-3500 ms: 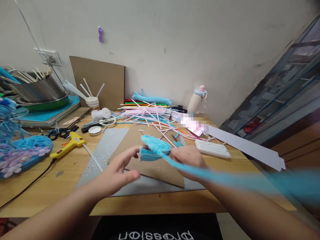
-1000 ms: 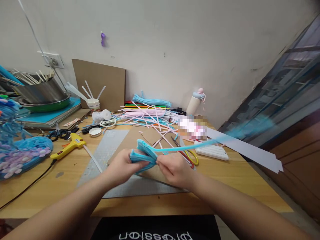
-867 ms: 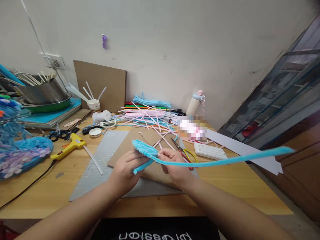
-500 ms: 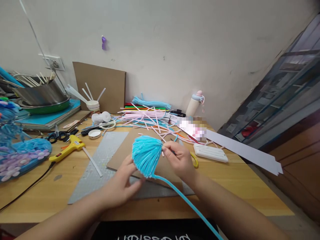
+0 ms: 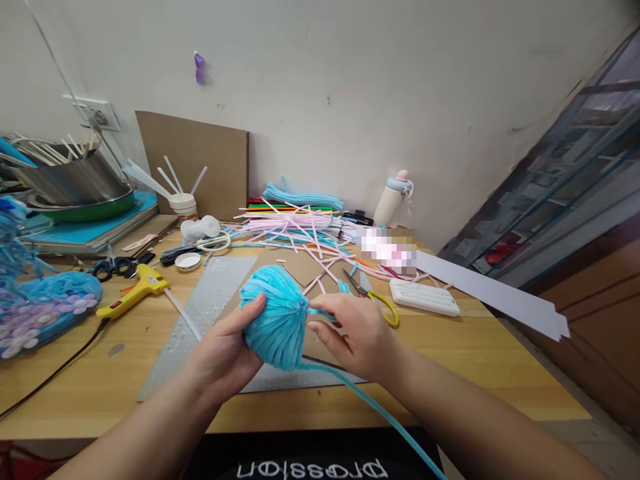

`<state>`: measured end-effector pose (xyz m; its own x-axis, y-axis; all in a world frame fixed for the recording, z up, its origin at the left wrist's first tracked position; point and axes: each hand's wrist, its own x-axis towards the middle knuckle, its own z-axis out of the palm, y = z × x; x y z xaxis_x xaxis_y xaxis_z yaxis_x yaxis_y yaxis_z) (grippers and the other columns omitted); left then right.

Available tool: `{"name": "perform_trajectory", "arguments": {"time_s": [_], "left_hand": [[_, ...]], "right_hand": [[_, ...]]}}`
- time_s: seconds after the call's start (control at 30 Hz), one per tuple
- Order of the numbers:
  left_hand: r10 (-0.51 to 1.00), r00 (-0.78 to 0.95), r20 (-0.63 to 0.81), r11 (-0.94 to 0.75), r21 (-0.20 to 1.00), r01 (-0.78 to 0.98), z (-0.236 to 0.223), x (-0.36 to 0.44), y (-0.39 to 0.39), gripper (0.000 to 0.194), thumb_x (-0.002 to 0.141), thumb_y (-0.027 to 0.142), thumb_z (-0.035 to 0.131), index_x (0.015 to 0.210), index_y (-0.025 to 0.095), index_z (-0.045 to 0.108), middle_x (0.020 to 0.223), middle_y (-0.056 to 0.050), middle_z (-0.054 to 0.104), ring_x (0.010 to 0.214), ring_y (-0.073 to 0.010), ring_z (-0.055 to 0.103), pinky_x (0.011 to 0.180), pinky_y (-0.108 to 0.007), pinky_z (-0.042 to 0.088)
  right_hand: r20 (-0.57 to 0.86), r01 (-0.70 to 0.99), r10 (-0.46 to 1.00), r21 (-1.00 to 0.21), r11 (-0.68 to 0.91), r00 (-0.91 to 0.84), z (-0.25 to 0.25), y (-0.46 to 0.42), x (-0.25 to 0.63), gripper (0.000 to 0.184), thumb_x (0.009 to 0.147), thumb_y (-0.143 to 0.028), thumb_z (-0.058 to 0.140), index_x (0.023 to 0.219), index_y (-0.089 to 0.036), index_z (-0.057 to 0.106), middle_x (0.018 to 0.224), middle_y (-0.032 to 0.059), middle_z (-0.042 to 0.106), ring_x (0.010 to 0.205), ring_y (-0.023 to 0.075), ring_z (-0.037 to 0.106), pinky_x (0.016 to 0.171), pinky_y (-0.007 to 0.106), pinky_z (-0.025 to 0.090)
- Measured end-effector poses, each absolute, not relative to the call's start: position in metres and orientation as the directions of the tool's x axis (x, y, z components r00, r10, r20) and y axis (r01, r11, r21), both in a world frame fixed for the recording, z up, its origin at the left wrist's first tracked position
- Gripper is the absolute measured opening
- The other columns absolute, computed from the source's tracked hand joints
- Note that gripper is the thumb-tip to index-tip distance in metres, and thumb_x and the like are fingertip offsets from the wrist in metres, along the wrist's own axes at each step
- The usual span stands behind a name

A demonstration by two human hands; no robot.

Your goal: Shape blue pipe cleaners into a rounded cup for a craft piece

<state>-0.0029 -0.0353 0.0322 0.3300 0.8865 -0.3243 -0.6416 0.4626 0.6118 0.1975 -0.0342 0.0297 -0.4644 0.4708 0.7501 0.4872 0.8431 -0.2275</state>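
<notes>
Cupping the blue chenille fan above the surface, the left hand has newly closed its thumb over it, steadying it — the right hand has slightly parted fingers at the gathered tip, hold unclear.

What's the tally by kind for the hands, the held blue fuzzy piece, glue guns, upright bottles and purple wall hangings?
Hands, left hand and right hand: 2
Blue fuzzy piece: 1
Yellow glue gun: 1
Bottle: 1
Purple hanging: 1
Total: 6
</notes>
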Motion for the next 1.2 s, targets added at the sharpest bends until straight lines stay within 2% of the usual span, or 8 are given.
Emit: {"name": "perform_trajectory", "arguments": {"time_s": [0.1, 0.27, 0.4, 0.6, 0.77, 0.87, 1.0, 1.2], "left_hand": [[0.871, 0.285, -0.4, 0.485, 0.608, -0.629, 0.039, 0.0, -0.037, 0.019, 0.086, 0.022, 0.059, 0.1, 0.014, 0.069, 0.095, -0.009, 0.074, 0.094, -0.025, 0.069, 0.094, -0.04, 0.051], [0.869, 0.232, -0.438, 0.477, 0.616, -0.627, 0.043, 0.007, -0.038, 0.019, 0.087, 0.019, 0.056, 0.099, 0.011, 0.068, 0.094, -0.011, 0.074, 0.086, -0.0236, 0.071, 0.086, -0.036, 0.056], [0.817, 0.258, -0.516, 0.55, 0.563, -0.617, 0.044, 0.007, -0.039, 0.019, 0.089, 0.019, 0.053, 0.096, 0.008, 0.068, 0.088, -0.013, 0.074, 0.079, -0.0231, 0.072, 0.079, -0.036, 0.059], [0.725, 0.3, -0.62, 0.654, 0.484, -0.581, 0.05, 0.007, -0.044, 0.018, 0.09, 0.017, 0.052, 0.094, 0.007, 0.065, 0.079, -0.011, 0.074, 0.063, -0.0187, 0.07, 0.064, -0.031, 0.06], [0.655, 0.353, -0.669, 0.723, 0.416, -0.552, 0.051, 0.007, -0.046, 0.017, 0.09, 0.018, 0.053, 0.09, 0.006, 0.066, 0.073, -0.011, 0.073, 0.058, -0.0189, 0.07, 0.06, -0.03, 0.059], [0.617, 0.417, -0.668, 0.764, 0.378, -0.524, 0.048, 0.006, -0.045, 0.017, 0.088, 0.019, 0.055, 0.087, 0.006, 0.066, 0.072, -0.011, 0.073, 0.058, -0.0194, 0.07, 0.06, -0.029, 0.059], [0.599, 0.45, -0.662, 0.781, 0.359, -0.511, 0.048, 0.007, -0.045, 0.02, 0.088, 0.021, 0.056, 0.086, 0.005, 0.067, 0.072, -0.011, 0.073, 0.058, -0.0189, 0.069, 0.06, -0.029, 0.059], [0.796, 0.319, -0.514, 0.581, 0.503, -0.64, 0.053, 0.012, -0.052, 0.02, 0.085, 0.023, 0.06, 0.1, 0.013, 0.068, 0.089, -0.008, 0.075, 0.073, -0.0199, 0.071, 0.068, -0.031, 0.06]], "right_hand": [[0.773, 0.542, 0.479, -0.211, 0.813, -0.416, 0.031, -0.037, 0.197, 0.017, 0.086, -0.016, 0.058, 0.103, -0.014, 0.058, 0.086, 0.0055, 0.068, 0.076, 0.0137, 0.061, 0.067, 0.026, 0.047], [0.859, 0.689, 0.308, 0.071, 0.721, -0.41, 0.03, -0.036, 0.198, 0.015, 0.08, -0.013, 0.065, 0.095, -0.017, 0.063, 0.09, 0.0037, 0.07, 0.087, 0.019, 0.06, 0.085, 0.037, 0.045], [0.894, 0.717, 0.199, 0.171, 0.676, -0.402, 0.027, -0.033, 0.202, 0.015, 0.083, -0.015, 0.063, 0.097, -0.019, 0.065, 0.089, -0.0007, 0.072, 0.09, 0.0165, 0.062, 0.1, 0.043, 0.036], [0.818, 0.504, 0.036, 0.318, 0.803, -0.574, 0.036, -0.021, 0.209, 0.016, 0.087, -0.008, 0.052, 0.096, -0.012, 0.064, 0.082, 0.0054, 0.068, 0.079, 0.0151, 0.061, 0.074, 0.032, 0.053], [0.716, 0.328, -0.136, 0.47, 0.82, -0.685, 0.047, -0.014, 0.218, 0.016, 0.083, -0.015, 0.06, 0.098, -0.014, 0.066, 0.081, 0.0058, 0.067, 0.058, 0.013, 0.053, 0.045, 0.027, 0.043], [0.64, 0.276, -0.161, 0.526, 0.804, -0.751, 0.055, -0.012, 0.223, 0.013, 0.084, -0.017, 0.058, 0.092, -0.02, 0.068, 0.08, 0.0025, 0.067, 0.058, 0.0126, 0.052, 0.043, 0.028, 0.04], [0.607, 0.255, -0.137, 0.513, 0.82, -0.782, 0.066, -0.01, 0.223, 0.012, 0.086, -0.018, 0.056, 0.087, -0.022, 0.066, 0.075, 0.0012, 0.066, 0.063, 0.0135, 0.055, 0.046, 0.028, 0.039], [0.571, 0.343, -0.059, 0.57, 0.747, -0.819, 0.081, -0.008, 0.219, 0.013, 0.088, -0.017, 0.055, 0.08, -0.02, 0.065, 0.069, 0.0002, 0.065, 0.057, 0.0119, 0.053, 0.044, 0.028, 0.033]]}}
